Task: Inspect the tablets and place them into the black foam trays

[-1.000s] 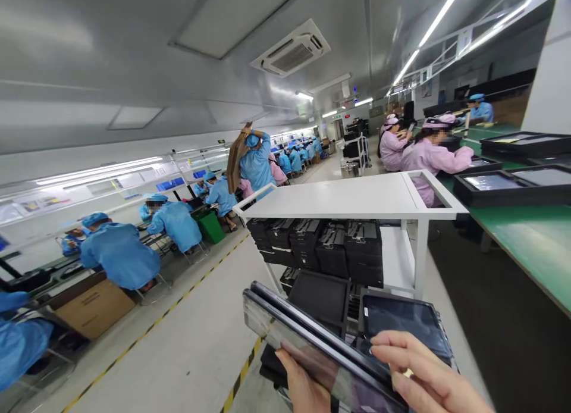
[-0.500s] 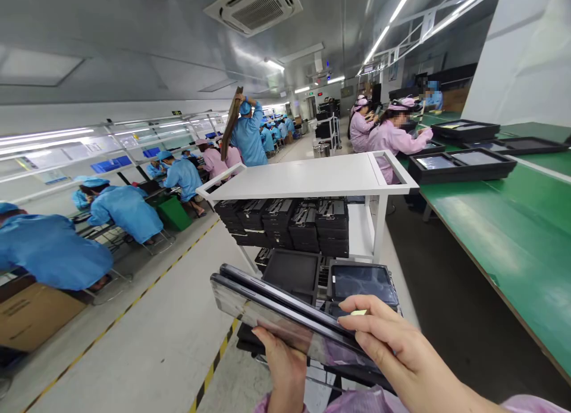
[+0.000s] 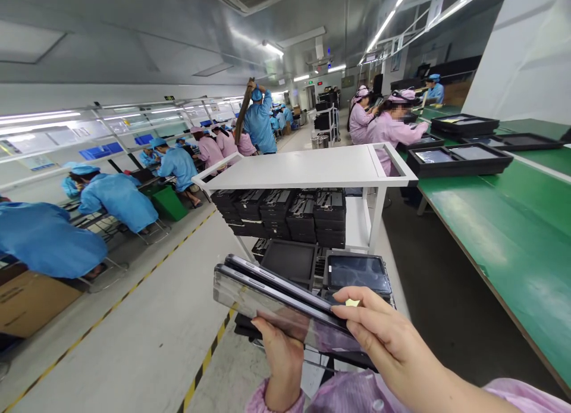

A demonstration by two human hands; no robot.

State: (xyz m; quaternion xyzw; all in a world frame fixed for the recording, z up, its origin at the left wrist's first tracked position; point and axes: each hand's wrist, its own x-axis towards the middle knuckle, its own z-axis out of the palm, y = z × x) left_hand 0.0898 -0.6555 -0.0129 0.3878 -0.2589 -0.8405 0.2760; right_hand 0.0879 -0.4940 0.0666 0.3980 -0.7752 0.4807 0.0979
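Observation:
Two slim dark tablets are held one against the other in front of me, edges up and tilted down to the right. My left hand (image 3: 283,359) grips the nearer tablet (image 3: 272,306) from below, its thumb on the glossy, reflecting face. At the right end, the fingers of my right hand (image 3: 379,329) pinch the farther tablet (image 3: 276,281) by its edge. A narrow gap shows between the two at their left ends. A small yellow piece (image 3: 352,303) peeks out by my right fingers. Behind them lie a black tray (image 3: 289,261) and another tray with a dark-screened tablet (image 3: 357,275).
A white cart (image 3: 303,166) stands ahead, with stacks of black trays (image 3: 279,213) on its shelf. The green workbench (image 3: 495,222) runs along the right, bearing black trays (image 3: 459,160). Co-workers in pink (image 3: 383,130) and blue (image 3: 118,199) sit on both sides. One person (image 3: 260,124) carries a long board.
My view has shifted slightly, and the tablets and my hands sit a little higher and farther left at their right end. Both hands keep their hold. The board carrier stands slightly farther off.

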